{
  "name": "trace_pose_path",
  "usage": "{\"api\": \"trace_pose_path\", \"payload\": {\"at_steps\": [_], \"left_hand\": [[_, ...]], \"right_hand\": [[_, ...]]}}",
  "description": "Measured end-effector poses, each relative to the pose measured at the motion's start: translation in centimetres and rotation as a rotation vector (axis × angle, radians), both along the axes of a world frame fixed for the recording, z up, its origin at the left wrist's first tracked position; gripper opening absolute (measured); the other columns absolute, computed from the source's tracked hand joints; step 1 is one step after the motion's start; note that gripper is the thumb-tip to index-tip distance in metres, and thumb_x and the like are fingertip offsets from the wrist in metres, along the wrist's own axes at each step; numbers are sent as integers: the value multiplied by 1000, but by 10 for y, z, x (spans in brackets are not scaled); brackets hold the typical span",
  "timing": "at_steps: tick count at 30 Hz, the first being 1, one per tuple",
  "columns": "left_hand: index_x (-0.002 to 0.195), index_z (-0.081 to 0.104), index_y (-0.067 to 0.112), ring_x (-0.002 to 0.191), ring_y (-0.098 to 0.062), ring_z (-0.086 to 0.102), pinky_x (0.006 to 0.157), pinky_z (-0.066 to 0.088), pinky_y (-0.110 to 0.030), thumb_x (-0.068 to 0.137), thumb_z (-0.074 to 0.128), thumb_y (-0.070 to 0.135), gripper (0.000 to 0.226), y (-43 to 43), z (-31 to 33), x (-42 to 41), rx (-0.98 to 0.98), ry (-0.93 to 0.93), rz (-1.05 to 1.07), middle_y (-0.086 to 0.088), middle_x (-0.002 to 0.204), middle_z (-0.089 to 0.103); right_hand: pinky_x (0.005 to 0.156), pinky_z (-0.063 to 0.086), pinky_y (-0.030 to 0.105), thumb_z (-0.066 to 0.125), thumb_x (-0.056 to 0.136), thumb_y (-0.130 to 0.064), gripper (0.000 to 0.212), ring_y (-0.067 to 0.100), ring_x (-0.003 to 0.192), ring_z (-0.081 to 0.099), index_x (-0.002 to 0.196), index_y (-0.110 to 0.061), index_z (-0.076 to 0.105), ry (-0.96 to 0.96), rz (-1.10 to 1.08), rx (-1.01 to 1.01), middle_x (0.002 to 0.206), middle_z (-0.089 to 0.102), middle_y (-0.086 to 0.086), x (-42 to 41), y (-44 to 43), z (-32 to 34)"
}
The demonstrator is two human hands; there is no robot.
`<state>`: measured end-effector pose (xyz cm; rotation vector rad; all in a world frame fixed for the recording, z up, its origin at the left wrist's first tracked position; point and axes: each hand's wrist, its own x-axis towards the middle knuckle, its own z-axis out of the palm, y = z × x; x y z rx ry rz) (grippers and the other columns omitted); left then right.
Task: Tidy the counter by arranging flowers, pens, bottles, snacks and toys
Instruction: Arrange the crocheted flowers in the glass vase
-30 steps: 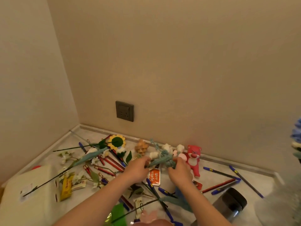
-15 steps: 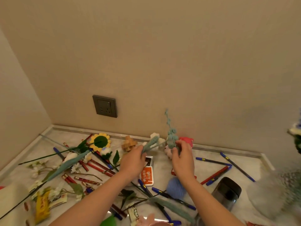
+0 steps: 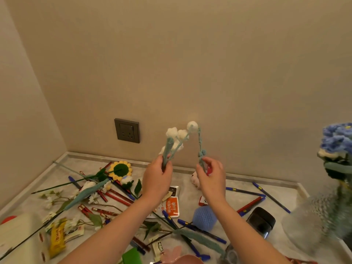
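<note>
I hold a crocheted flower sprig (image 3: 177, 139) with white blooms and teal stems upright above the counter. My left hand (image 3: 157, 178) grips the bunched stems at their base. My right hand (image 3: 212, 177) pinches a thin teal strand that arches over from the top white bloom. Below lie a crocheted sunflower (image 3: 120, 170), several red and blue pens (image 3: 118, 199), an orange snack packet (image 3: 172, 206), a yellow snack packet (image 3: 57, 237), a blue crocheted ball (image 3: 204, 218) and a small toy (image 3: 196, 179) partly hidden behind my right hand.
A glass vase (image 3: 322, 218) with blue crocheted flowers (image 3: 337, 140) stands at the right edge. A dark lidded jar (image 3: 261, 221) sits near it. A white box (image 3: 17, 237) lies at the left front. A wall socket (image 3: 127, 130) is on the back wall. Artificial stems (image 3: 62, 184) cover the left counter.
Both hands have risen from the counter, lifting the white-bloomed sprig upright. The hands have moved apart, stretching the thin teal strand between them.
</note>
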<state>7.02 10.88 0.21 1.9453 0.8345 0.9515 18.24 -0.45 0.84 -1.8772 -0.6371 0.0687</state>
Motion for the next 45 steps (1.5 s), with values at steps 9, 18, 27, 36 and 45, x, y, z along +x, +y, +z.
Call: {"api": "trace_pose_path", "payload": {"at_steps": [9, 18, 27, 36, 45], "left_hand": [[145, 38, 26, 115, 1, 48, 98, 39, -11, 100, 38, 6, 49, -48, 35, 9, 42, -132, -320, 3, 124, 45], [127, 48, 51, 117, 2, 52, 99, 48, -26, 98, 48, 8, 52, -80, 56, 12, -11, -341, -278, 16, 129, 50], [115, 66, 28, 102, -14, 62, 83, 53, -31, 91, 53, 18, 28, -172, 69, 44, 32, -503, -356, 11, 107, 60], [97, 64, 42, 89, -2, 64, 72, 49, -15, 93, 56, 10, 33, -286, 97, 77, -112, -525, -527, 11, 93, 70], [116, 53, 41, 98, 10, 52, 73, 47, -11, 88, 58, 10, 42, -344, 118, 125, 6, -224, -552, 20, 110, 53]], "right_hand": [[50, 48, 15, 60, 94, -20, 18, 2, 60, 65, 80, -22, 70, 326, 279, 321, 70, 73, -7, -22, -8, 72], [65, 55, 20, 68, 84, -5, 26, 12, 82, 70, 106, -19, 68, 280, 372, 348, 94, 75, -1, -33, -50, 95], [51, 46, 12, 75, 80, -8, 8, -1, 57, 65, 80, -16, 72, 153, 100, 479, 61, 70, -9, -17, -134, 128], [58, 49, 13, 72, 84, -13, 30, -1, 67, 66, 66, -37, 71, -109, -25, 319, 65, 70, -15, 18, -264, 148], [55, 53, 22, 68, 86, -17, 37, -3, 61, 63, 64, -47, 69, -247, -176, 294, 62, 67, -23, 63, -356, 185]]}}
